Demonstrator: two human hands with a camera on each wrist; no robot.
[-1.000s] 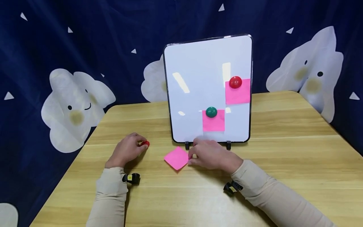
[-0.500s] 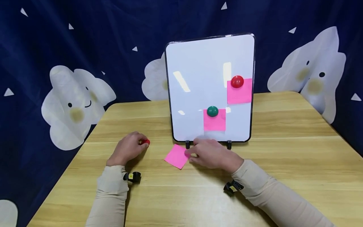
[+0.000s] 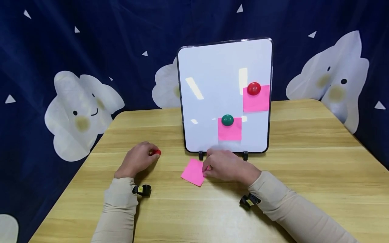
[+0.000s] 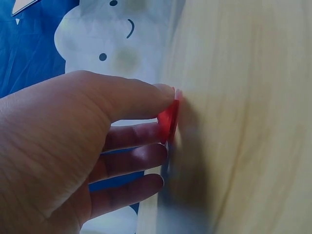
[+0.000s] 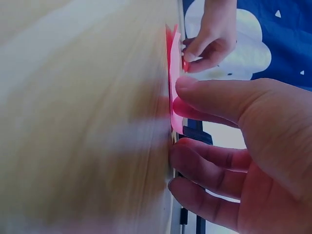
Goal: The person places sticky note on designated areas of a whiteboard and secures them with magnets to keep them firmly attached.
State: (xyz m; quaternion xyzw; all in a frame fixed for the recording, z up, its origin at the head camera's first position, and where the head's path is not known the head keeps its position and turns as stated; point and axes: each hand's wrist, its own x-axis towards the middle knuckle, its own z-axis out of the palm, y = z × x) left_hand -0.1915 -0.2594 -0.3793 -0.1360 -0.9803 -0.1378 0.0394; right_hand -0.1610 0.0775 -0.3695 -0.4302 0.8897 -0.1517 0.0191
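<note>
My left hand (image 3: 138,161) rests on the wooden table (image 3: 304,162) and pinches a small red magnet (image 3: 156,152) between thumb and fingers; the left wrist view shows the red magnet (image 4: 170,119) at my fingertips against the table. My right hand (image 3: 226,165) pinches the right edge of a loose pink sticky note (image 3: 193,171) lying in front of the whiteboard (image 3: 209,84); the right wrist view shows that pink sticky note (image 5: 173,83) at my thumb. On the board, a green magnet (image 3: 227,119) and a red magnet (image 3: 253,88) each pin a pink note.
The whiteboard stands upright on two black feet (image 3: 244,155) mid-table. A dark blue cloth with white cloud figures (image 3: 82,111) hangs behind the table. Small wrist cameras (image 3: 141,190) sit at both cuffs.
My right hand has drawn the loose pink note a little to the right and toward me, turning it slightly. The left hand has stayed put with the red magnet.
</note>
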